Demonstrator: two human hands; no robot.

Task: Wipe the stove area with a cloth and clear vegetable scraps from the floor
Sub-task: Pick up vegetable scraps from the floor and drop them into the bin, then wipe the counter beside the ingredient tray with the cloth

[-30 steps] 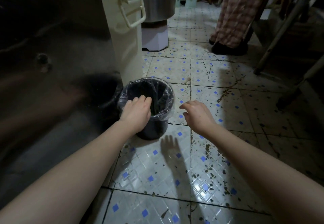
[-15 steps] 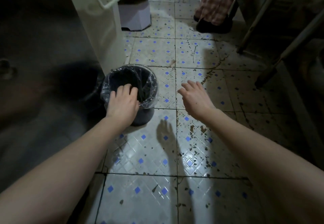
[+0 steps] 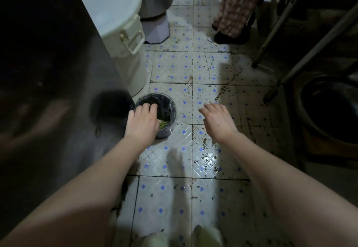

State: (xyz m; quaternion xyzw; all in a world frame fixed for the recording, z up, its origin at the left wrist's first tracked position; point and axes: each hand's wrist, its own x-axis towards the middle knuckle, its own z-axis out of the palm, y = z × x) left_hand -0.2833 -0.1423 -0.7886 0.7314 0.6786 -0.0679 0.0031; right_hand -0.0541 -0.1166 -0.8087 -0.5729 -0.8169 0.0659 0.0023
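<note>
A small black bin (image 3: 169, 109) with a clear plastic liner stands on the tiled floor beside a steel cabinet. My left hand (image 3: 142, 124) lies over its near rim, fingers curled inside and thumb outside, gripping the rim. Green vegetable scraps (image 3: 162, 125) show inside the bin just under my palm. My right hand (image 3: 218, 120) hovers above the floor to the right of the bin, fingers spread, holding nothing. Dark specks and smears (image 3: 210, 159) litter the blue-dotted tiles below it. No cloth is in view.
A tall white lidded bucket (image 3: 120, 33) stands behind the bin against the steel cabinet (image 3: 58, 92). A person in plaid trousers (image 3: 238, 4) stands at the back. Slanted metal legs (image 3: 286, 33) and a dark basin (image 3: 329, 111) crowd the right. My shoes (image 3: 207, 237) show at the bottom.
My view has risen and pulled back from the floor. Both hands keep their places at the bin, and the green scraps inside it have come into sight.
</note>
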